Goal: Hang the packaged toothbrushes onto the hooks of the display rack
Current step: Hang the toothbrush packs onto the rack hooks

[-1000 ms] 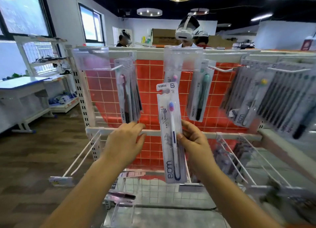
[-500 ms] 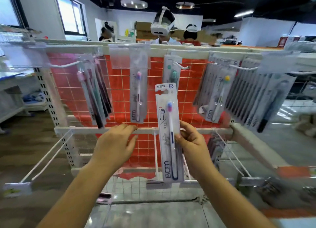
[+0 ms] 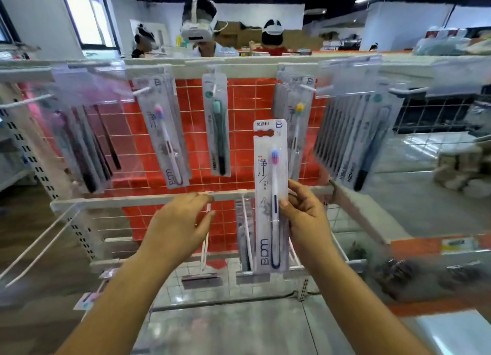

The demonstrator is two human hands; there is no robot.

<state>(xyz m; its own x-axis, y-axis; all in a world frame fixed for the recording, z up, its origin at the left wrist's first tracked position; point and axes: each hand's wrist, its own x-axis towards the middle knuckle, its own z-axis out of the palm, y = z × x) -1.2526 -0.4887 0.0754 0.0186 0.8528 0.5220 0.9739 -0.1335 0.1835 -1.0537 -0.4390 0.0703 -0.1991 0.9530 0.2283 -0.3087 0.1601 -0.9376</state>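
Fingers of right hand (image 3: 305,216) pinch one packaged toothbrush (image 3: 271,195); left hand (image 3: 180,221) relaxed, empty.

Held pack (image 3: 270,195) in front of rack (image 3: 132,199), btwn hanging packs (image 3: 164,139) left & right.

I am seeing two bare forearms reaching up from the bottom edge of my view, uncovered along all the length that is showing, with no sleeve reaching into the picture. The left grip (image 3: 178,220) and right grip (image 3: 305,216) are showing as ungloved hands, fingers slim, nails short and plain.
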